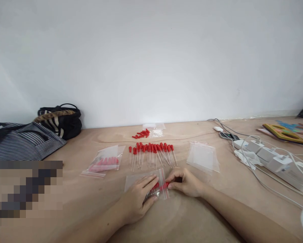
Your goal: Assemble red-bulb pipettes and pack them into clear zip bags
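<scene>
A clear zip-lock bag (133, 179) with a red-lined mouth lies in front of me, its opening to the right. My left hand (141, 195) rests over the bag, holding it between thumb and fingers; red tips show beneath. At the mouth, my right hand (185, 182) pinches a red-bulbed dropper (164, 186) partly inside the bag. Beyond my hands, several droppers with red bulbs (151, 147) and clear stems lie in a loose row. To the left are filled bags (107, 162) with red bulbs showing; flat bags (203, 157) are stacked to the right.
Loose red bulbs (141, 134) and a bag of clear stems (156, 131) lie near the wall. Chargers, a power strip (280, 168) and white cables spread across the right side. A striped bag (27, 140) and a black bag (71, 123) stand on the left.
</scene>
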The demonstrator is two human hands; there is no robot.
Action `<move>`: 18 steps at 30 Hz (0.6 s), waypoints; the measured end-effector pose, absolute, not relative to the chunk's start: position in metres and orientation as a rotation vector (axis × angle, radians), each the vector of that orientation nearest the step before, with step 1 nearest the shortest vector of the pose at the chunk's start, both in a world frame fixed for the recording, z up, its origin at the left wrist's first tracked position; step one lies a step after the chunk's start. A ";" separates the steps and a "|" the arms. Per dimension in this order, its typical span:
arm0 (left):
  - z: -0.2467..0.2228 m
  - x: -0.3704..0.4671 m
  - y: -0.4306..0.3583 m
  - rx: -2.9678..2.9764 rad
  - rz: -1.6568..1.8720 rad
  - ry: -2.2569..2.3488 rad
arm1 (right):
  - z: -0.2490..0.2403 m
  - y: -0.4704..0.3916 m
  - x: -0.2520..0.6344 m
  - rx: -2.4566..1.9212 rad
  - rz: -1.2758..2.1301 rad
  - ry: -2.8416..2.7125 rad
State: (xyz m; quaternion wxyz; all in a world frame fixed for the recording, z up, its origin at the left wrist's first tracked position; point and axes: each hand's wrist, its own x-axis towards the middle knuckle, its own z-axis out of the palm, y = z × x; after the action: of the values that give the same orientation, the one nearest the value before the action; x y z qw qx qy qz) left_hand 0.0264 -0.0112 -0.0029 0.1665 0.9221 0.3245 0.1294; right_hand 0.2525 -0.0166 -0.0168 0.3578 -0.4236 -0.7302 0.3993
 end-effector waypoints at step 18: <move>-0.003 0.030 -0.006 2.648 0.358 0.925 | -0.021 -0.009 0.227 -1.101 1.061 -1.836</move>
State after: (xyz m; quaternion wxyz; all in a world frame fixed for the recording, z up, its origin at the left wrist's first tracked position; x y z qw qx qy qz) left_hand 0.0301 -0.0059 -0.0028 0.1562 0.9249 0.3232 0.1250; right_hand 0.2266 -0.0088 -0.0210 0.3673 -0.4286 -0.7148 0.4128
